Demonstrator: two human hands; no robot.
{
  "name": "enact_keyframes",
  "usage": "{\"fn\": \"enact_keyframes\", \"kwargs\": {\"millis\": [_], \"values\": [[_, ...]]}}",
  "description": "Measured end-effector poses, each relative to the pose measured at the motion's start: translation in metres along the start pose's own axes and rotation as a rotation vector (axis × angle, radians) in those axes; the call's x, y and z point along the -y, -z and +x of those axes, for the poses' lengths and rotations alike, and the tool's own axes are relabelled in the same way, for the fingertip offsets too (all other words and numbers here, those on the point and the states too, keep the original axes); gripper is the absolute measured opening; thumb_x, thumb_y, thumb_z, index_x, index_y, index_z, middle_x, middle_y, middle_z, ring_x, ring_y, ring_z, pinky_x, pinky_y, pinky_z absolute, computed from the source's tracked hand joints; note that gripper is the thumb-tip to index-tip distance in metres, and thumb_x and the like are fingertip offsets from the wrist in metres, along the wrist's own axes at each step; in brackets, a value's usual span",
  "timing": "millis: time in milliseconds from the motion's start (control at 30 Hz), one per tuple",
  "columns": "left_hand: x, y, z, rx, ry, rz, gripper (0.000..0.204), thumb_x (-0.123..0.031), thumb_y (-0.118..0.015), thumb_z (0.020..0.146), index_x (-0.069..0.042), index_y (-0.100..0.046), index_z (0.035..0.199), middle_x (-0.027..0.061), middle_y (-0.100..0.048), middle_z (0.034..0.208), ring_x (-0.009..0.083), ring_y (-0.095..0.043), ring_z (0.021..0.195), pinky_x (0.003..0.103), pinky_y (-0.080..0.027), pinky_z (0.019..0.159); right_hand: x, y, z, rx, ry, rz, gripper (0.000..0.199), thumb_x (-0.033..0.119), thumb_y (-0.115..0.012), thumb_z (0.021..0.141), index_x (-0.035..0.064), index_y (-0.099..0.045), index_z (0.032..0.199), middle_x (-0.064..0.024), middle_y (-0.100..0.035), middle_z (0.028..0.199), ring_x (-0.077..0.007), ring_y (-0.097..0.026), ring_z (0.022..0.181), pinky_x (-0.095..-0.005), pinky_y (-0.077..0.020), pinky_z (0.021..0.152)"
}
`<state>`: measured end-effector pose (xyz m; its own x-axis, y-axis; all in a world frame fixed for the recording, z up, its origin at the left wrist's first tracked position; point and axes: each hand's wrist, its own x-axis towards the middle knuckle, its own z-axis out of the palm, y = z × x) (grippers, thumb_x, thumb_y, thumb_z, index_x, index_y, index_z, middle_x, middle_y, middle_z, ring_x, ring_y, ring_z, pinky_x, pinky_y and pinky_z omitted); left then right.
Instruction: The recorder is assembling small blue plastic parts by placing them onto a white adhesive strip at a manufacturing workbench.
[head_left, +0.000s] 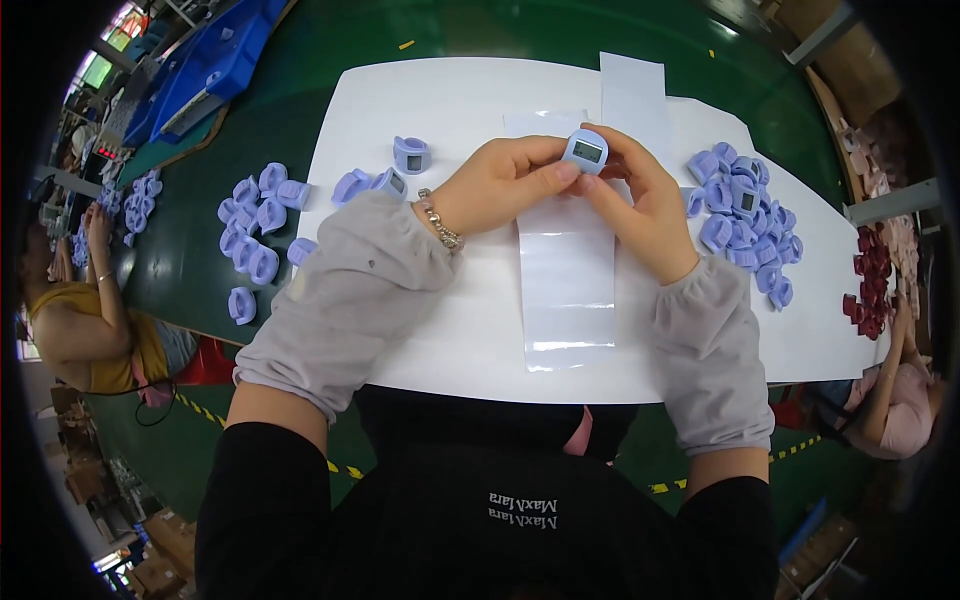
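Observation:
Over the middle of the white sheet, both my hands hold one lavender ring-shaped digital counter (pixel 586 146), its small grey screen facing up. My left hand (pixel 500 185) pinches it from the left, thumb at its lower edge. From the right, my right hand (pixel 645 205) closes thumb and fingers on the same counter. Beneath my hands lies a strip of glossy film (pixel 567 290) on the paper. A few more lavender counters (pixel 410 156) sit beside my left wrist. To the right of my right hand is a heap of such counters (pixel 742 195).
Another group of lavender counters (pixel 262 215) lies on the green table (pixel 290 110) at the left. A blue bin (pixel 215 75) stands far left. Dark red pieces (pixel 872 280) lie at the right. A person sits at each side, left (pixel 85 320) and right (pixel 905 405).

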<state>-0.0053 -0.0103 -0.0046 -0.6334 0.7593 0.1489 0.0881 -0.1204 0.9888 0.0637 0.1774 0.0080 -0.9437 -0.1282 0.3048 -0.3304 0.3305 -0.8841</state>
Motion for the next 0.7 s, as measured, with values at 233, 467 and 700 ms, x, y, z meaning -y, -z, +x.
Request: {"fn": "enact_keyframes", "kwargs": {"millis": [233, 467, 700], "values": [[-0.0004, 0.0009, 0.0003, 0.036, -0.001, 0.006, 0.036, -0.024, -0.049, 0.098, 0.002, -0.055, 0.123, 0.0088, -0.063, 0.109, 0.0147, -0.06, 0.096, 0.028, -0.047, 0.088, -0.0009, 0.002, 0.0005, -0.005, -0.023, 0.058, 0.044, 0.007, -0.063, 0.084, -0.0003, -0.05, 0.125, -0.0078, -0.058, 0.115, -0.0175, -0.055, 0.105, -0.032, -0.0418, 0.095], [0.0003, -0.0015, -0.0012, 0.003, -0.01, -0.004, 0.032, -0.019, -0.05, 0.097, 0.0, -0.056, 0.122, 0.0053, -0.065, 0.101, 0.0113, -0.06, 0.09, 0.025, -0.048, 0.085, 0.0037, -0.0001, -0.0016, -0.001, -0.015, 0.045, 0.045, 0.008, -0.065, 0.083, 0.0005, -0.05, 0.125, -0.0082, -0.058, 0.115, -0.0183, -0.056, 0.105, -0.0322, -0.0409, 0.096], [0.002, -0.0007, 0.0015, -0.014, -0.007, -0.027, 0.033, -0.024, -0.049, 0.098, 0.001, -0.056, 0.118, 0.0069, -0.064, 0.103, 0.0123, -0.06, 0.092, 0.027, -0.048, 0.085, 0.0043, 0.0006, 0.0048, -0.092, 0.117, -0.237, 0.051, 0.011, -0.072, 0.075, 0.0035, -0.053, 0.122, -0.0088, -0.061, 0.108, -0.0196, -0.056, 0.103, -0.0313, -0.0438, 0.09]]}}
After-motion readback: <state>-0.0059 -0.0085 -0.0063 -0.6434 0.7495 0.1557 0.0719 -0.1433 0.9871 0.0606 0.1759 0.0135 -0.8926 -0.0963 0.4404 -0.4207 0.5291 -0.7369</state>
